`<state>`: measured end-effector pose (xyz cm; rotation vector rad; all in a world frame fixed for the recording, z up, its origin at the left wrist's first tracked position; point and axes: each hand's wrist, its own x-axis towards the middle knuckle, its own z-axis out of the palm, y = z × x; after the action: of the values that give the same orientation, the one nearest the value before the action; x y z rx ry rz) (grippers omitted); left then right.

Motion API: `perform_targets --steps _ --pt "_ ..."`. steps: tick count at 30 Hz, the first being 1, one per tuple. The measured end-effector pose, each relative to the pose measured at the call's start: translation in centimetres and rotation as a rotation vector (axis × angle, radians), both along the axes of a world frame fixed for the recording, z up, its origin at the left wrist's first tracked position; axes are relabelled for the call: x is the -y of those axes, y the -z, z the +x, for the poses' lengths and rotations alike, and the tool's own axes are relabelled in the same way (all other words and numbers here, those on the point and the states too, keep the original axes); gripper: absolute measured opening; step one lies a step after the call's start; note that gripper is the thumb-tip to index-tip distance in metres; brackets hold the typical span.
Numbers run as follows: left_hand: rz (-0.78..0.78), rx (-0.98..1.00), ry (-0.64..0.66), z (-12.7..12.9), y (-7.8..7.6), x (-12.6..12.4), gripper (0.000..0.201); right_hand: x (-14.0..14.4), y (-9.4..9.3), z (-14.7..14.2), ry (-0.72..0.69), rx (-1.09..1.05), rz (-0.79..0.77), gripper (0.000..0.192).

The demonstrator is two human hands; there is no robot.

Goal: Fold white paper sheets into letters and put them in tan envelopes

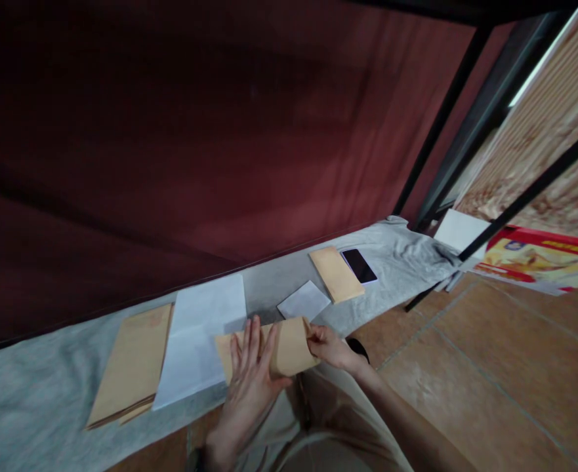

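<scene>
A brown envelope (289, 344) lies at the near edge of the grey cloth (33, 393). My left hand (249, 370) rests flat on its left part with fingers spread. The envelope's right end is pinched between the fingers of my right hand (329, 346). A stack of white paper sheets (203, 334) sits just left of the envelope. Further left lies a stack of brown envelopes (134, 360). A small folded white sheet (303, 301) lies just beyond the envelope.
Another brown envelope (335, 273) and a dark phone (359, 265) lie further right on the cloth. A dark red wall (195, 131) stands behind. Black metal frame bars (510, 206), a red printed box (539, 259) and tiled floor (490, 367) are at the right.
</scene>
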<state>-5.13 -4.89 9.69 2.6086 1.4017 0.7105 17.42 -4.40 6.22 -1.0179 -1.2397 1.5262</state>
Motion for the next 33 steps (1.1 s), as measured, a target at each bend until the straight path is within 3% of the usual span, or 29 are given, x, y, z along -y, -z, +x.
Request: perform_targets --steps 3,9,14,19,24,33 --pt "0.033 -0.163 0.062 -0.2 0.2 -1.0 0.114 0.3 -0.2 0.0 -0.019 -0.021 0.008 0.021" --pt "-0.116 -0.124 0.134 -0.1 0.1 -1.4 0.134 0.6 -1.8 0.2 -0.057 -0.087 -0.034 0.024" --pt "-0.041 -0.102 0.152 0.0 -0.7 -1.5 0.123 0.8 -3.4 0.4 -0.041 -0.041 -0.031 0.021" --pt "0.144 -0.138 0.125 0.0 -0.7 -1.8 0.099 0.7 -3.8 0.4 0.099 0.11 0.011 0.019" --pt "0.155 -0.163 0.096 0.8 -0.6 -1.7 0.089 1.1 -4.1 0.7 0.166 0.123 0.032 0.02" --pt "0.166 -0.159 0.134 1.2 -0.9 -1.1 0.089 1.2 -3.6 0.7 0.09 0.005 -0.097 0.021"
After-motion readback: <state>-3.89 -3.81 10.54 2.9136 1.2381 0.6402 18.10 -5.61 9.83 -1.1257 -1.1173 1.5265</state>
